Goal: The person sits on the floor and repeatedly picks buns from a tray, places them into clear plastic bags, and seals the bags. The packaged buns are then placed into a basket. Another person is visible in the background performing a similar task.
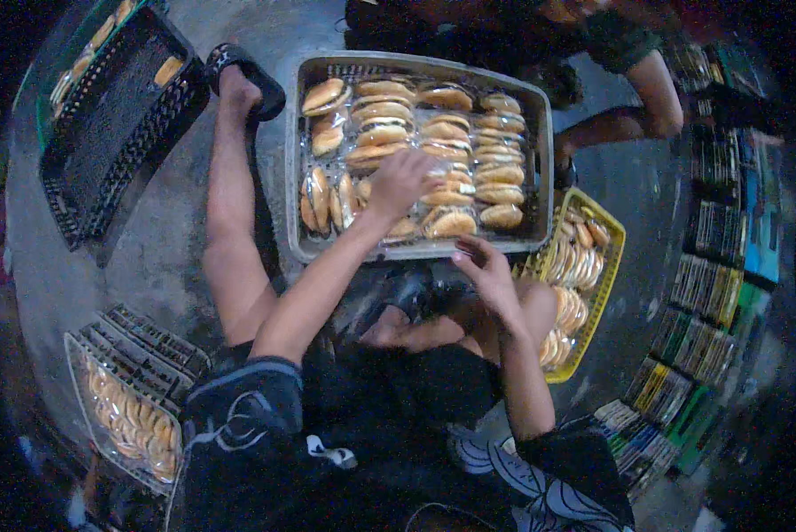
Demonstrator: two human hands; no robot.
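Note:
A grey plastic crate [293,166] stands before me, holding rows of filled buns in clear wrappers. Over its middle is my left hand [404,183], blurred, with its fingers bent near the wrapped buns [447,156]; whether it grips one cannot be told. My right hand [484,263] is at the crate's near edge with its fingers apart and nothing in it, just below a wrapped bun [449,221]. More buns stand in a column along the crate's right side [499,173].
A yellow basket [600,319] of wrapped buns stands at right. A black crate [125,113] with one bun lies upper left, a clear-walled crate [78,392] of buns lower left. Stacked crates [704,286] line the right. Another person's arm [657,93] shows at top right.

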